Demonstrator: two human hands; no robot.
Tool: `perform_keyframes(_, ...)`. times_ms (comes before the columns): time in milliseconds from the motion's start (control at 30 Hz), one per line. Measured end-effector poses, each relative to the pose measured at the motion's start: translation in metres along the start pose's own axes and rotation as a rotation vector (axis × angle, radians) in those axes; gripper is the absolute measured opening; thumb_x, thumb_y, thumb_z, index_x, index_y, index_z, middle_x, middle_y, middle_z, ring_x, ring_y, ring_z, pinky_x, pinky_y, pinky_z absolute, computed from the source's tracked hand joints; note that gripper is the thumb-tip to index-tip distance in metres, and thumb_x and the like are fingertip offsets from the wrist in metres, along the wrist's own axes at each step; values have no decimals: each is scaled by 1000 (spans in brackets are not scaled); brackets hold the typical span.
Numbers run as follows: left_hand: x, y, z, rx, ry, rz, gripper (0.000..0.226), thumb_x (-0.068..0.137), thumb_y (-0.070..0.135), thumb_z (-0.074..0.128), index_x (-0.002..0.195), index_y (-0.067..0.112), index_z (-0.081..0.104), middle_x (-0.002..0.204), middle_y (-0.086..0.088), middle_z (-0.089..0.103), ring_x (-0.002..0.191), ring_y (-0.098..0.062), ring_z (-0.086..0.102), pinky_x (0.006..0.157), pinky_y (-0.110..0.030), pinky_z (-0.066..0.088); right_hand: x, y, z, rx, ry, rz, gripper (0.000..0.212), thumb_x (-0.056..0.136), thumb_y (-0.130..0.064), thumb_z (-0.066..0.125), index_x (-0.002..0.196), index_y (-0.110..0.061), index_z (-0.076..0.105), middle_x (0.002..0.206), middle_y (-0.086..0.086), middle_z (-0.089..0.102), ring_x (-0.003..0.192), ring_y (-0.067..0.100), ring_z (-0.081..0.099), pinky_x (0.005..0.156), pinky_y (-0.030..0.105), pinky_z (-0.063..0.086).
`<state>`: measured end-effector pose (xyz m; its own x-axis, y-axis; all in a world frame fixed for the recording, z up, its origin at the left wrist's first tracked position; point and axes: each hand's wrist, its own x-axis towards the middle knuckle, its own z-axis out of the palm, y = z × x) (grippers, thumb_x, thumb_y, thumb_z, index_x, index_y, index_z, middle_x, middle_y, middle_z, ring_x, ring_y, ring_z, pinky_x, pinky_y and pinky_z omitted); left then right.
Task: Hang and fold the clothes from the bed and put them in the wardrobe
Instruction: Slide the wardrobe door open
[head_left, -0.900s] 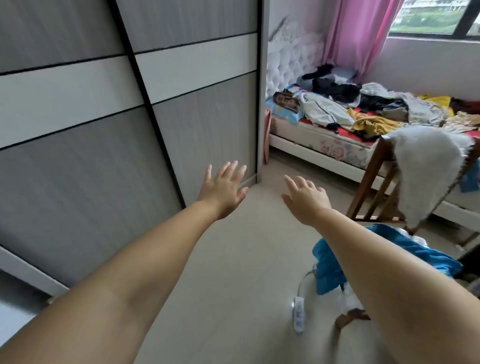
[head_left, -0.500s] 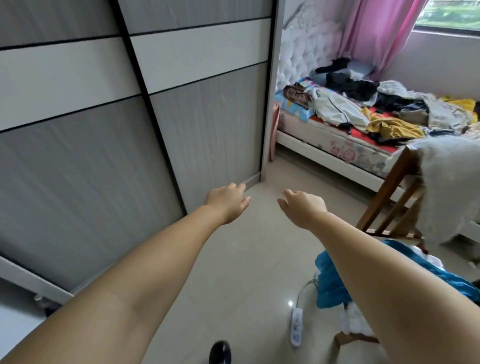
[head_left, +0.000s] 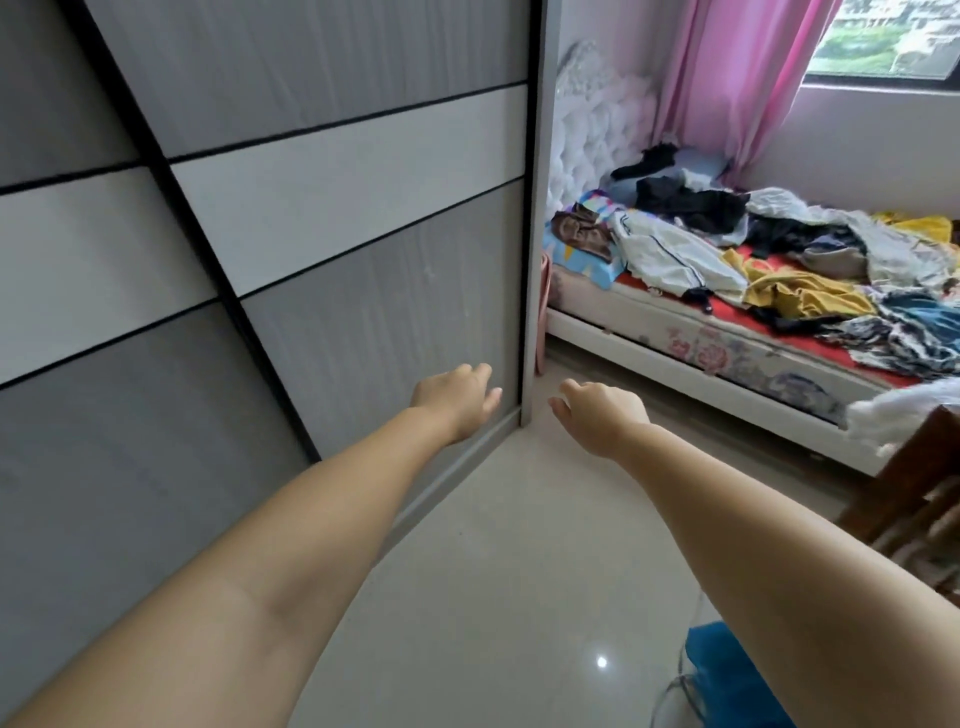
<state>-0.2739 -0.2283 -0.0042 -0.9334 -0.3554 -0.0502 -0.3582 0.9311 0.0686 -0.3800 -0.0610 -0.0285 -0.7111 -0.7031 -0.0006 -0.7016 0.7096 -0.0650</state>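
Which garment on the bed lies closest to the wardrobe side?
The brown garment, crumpled on the blue pillow at the bed's head end beside the wardrobe; the white jacket, black and yellow clothes lie farther toward the window.

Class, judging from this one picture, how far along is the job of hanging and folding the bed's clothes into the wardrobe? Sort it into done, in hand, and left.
Done: nothing visible; the clothes lie heaped and unfolded on the bed. In hand: nothing; the left hand and right hand are empty, reaching forward. Left: everything, including opening the shut wardrobe doors.
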Motion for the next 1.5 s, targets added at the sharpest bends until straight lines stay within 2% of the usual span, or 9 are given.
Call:
perform_keyframes(533,330,-28,-65,92,114,39,40,101,41,31,125,14,49,126,-9,54,113,-30,54,81,-36,41,315,88,-39,56,64,-17,38,102,-42,27,115,-16,51,109,7,65,97,31,63,66,33,42)
perform_keyframes(867,507,-75,-115,181,178,33,37,100,36,33,124,14,50,126,-9,53,115,-30,52,82,-38,42,501,98,-49,263,49,19,41,102,-43,26,112,-13,52,103,13,64,96,33,60,81,42,51)
perform_keyframes(967,559,-84,-126,222,216,113,35,101,34,32,123,13,50,126,-10,52,116,-30,50,80,-38,41,554,101,-47,402,22,32,39,102,-38,29,123,-11,48,113,15,59,106,34,56,89,45,48)
perform_keyframes(1067,610,-90,-141,302,238,228,31,101,32,34,119,12,49,121,-10,52,113,-29,50,73,-35,36,608,105,-54,579,-2,105,48,102,-35,33,143,-11,30,131,18,49,120,34,48,100,42,41)
perform_keyframes(1167,655,-94,-159,418,252,400,26,100,25,37,118,10,49,119,-10,51,111,-29,50,71,-36,35,657,108,-60,687,2,158,51,101,-36,34,146,-13,27,127,17,50,110,28,50,98,42,42)
perform_keyframes(1233,678,-91,-169,495,255,489,26,98,21,39,119,9,50,119,-10,51,111,-28,49,76,-37,39,678,105,-60,842,17,237,56,99,-39,34,148,-14,24,117,12,49,102,21,47,94,42,40)
perform_keyframes(1300,696,-85,-168,694,245,576,27,96,17,40,120,10,52,121,-9,52,113,-27,49,91,-37,38,689,101,-55,972,13,291,62,100,-41,36,152,-15,16,136,12,43,120,26,47,102,41,37)
perform_keyframes(1367,713,-80,-163,921,248,613,31,96,17,39,124,9,50,129,-12,50,121,-28,45,107,-40,29,700,97,-44,1071,30,317,66,101,-39,38,153,-13,8,156,14,20,140,30,28,111,39,26)
perform_keyframes(1500,732,-75,-160,1030,245,548,47,101,23,28,144,5,31,152,-16,29,143,-30,21,116,-52,7,719,94,-33,1185,83,352,71,100,-40,40,153,-14,1,159,16,5,145,31,14,118,43,16)
